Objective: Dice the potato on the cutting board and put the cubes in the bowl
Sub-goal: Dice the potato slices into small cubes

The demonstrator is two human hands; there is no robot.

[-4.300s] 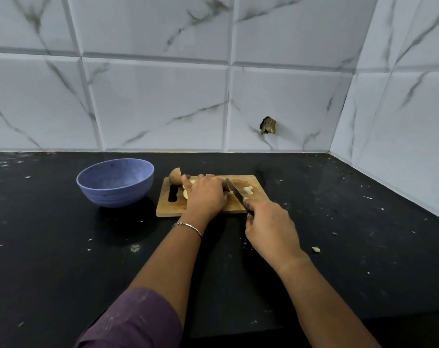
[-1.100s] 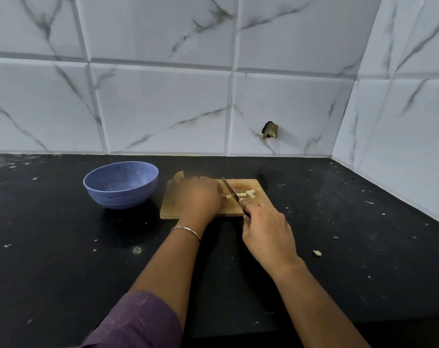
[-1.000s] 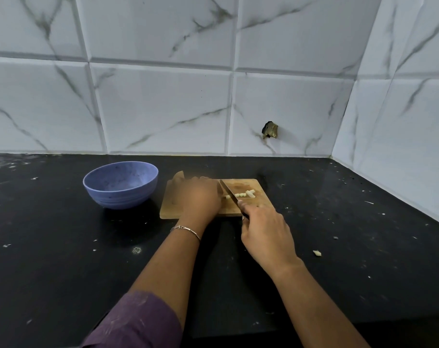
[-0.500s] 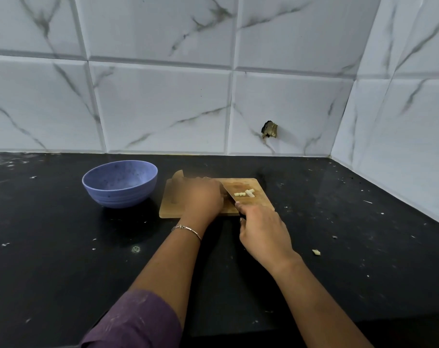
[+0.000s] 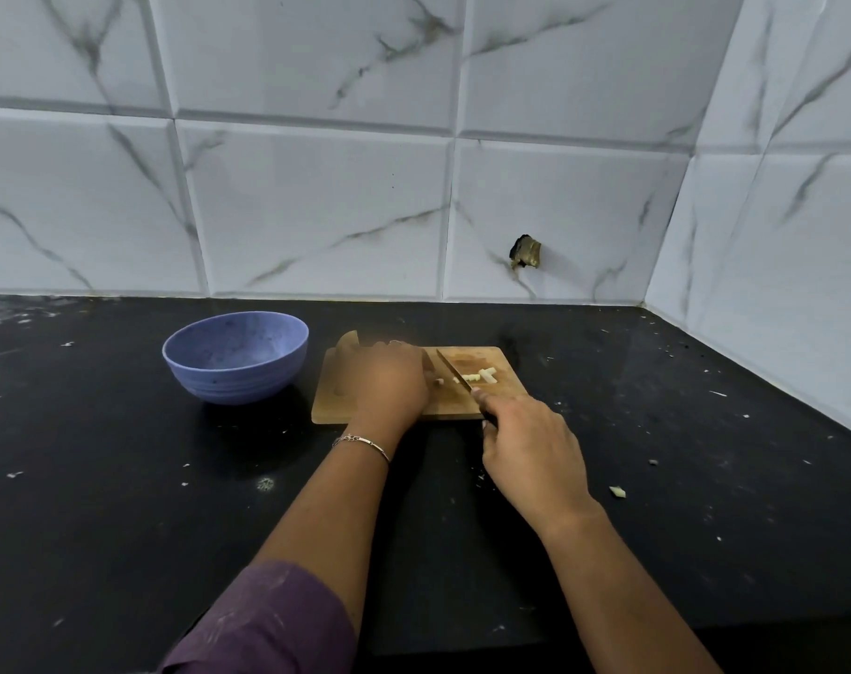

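A wooden cutting board point(image 5: 443, 406) lies on the black counter, right of a blue bowl point(image 5: 236, 355) whose inside looks bare. My left hand point(image 5: 389, 381) is curled over potato on the board's middle, hiding what it holds down. A brown potato piece point(image 5: 348, 342) sticks up behind that hand at the board's far left. My right hand point(image 5: 530, 449) grips a knife point(image 5: 455, 377) by its handle, blade angled across the board just right of my left fingers. Several pale potato sticks point(image 5: 479, 377) lie right of the blade.
A stray potato bit point(image 5: 617, 491) lies on the counter right of my right wrist. White crumbs speckle the black counter point(image 5: 122, 479). Marble-tiled walls close the back and right side, with a broken hole point(image 5: 525, 252) in the back tile.
The knife has worked leftward across the board toward my left hand, leaving more cut sticks to its right. My left hand has stayed over the potato.
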